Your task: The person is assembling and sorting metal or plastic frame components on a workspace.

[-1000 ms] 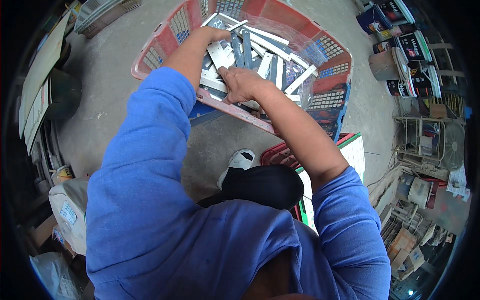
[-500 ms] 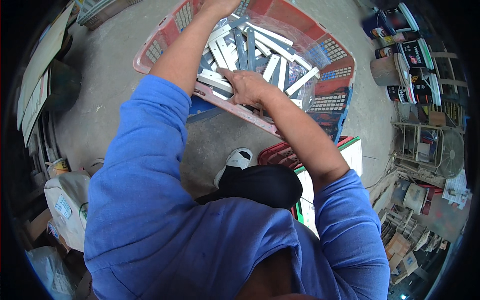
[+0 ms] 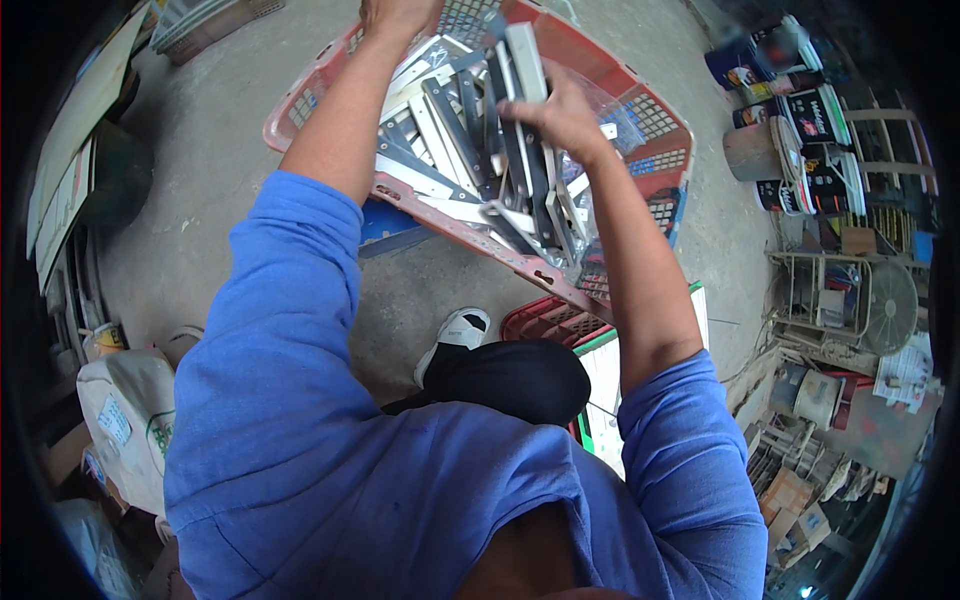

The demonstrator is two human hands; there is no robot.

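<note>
A red plastic basket (image 3: pixel 598 62) holds many long, narrow strips, white on some faces and dark grey on others, with small holes near their ends. My right hand (image 3: pixel 565 112) is closed round a bundle of these strips (image 3: pixel 530 140), standing it steeply up over the right half of the basket. Some strips in the bundle hang down toward the near rim. My left hand (image 3: pixel 400 14) is at the far left side of the basket, cut by the top edge of the picture; its fingers hardly show. More loose strips (image 3: pixel 430 125) lie crisscross beneath my left forearm.
Clear plastic film (image 3: pixel 622 118) lines part of the basket. Below its near rim stands a smaller red crate (image 3: pixel 545 325), beside my bent knee (image 3: pixel 510 378). Paint buckets (image 3: pixel 815 140) and a fan (image 3: pixel 893 308) stand at the right; boards (image 3: pixel 85 130) lean at the left.
My right hand has moved up and right from the near rim, raising a bundle of strips. The strips in the basket have shifted. My left hand has moved slightly left.
</note>
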